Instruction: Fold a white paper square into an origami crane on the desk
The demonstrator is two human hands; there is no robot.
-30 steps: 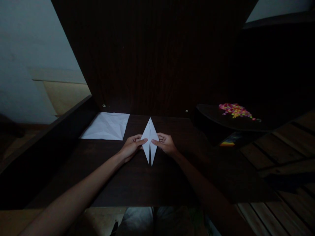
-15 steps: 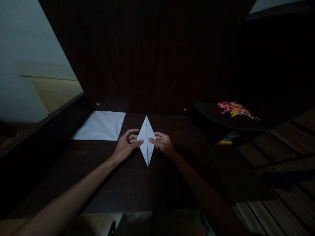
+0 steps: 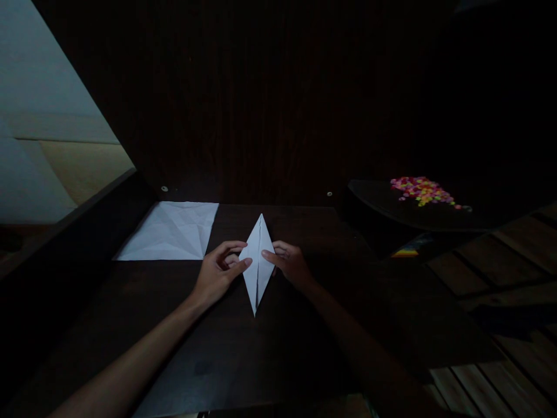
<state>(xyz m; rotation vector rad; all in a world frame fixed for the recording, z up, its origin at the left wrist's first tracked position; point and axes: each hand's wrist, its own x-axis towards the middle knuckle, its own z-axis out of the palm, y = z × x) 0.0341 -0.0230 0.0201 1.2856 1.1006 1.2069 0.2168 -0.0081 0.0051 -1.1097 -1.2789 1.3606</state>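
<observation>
A folded white paper point(image 3: 257, 278), shaped like a long diamond with a slit down its middle, is held between both hands above the dark table. My left hand point(image 3: 221, 266) pinches its left corner, thumb on top and fingers partly behind. On the opposite corner my right hand point(image 3: 292, 264) grips with its thumb flat on the front; most of its fingers are hidden behind the paper. The diamond's upper tip points away from me, its lower tip toward me.
A creased white sheet of paper point(image 3: 169, 232) lies flat at the back left of the table point(image 3: 209, 342). Colourful small pieces point(image 3: 422, 190) are heaped on a curved dark shelf point(image 3: 383, 206) at right. A dark panel point(image 3: 261, 104) rises behind, and a low side board point(image 3: 65, 232) borders the left.
The paper diamond has come slightly nearer to me and tilted, its lower tip shifting left. Both hands keep their grip. The whole view has also shifted a little.
</observation>
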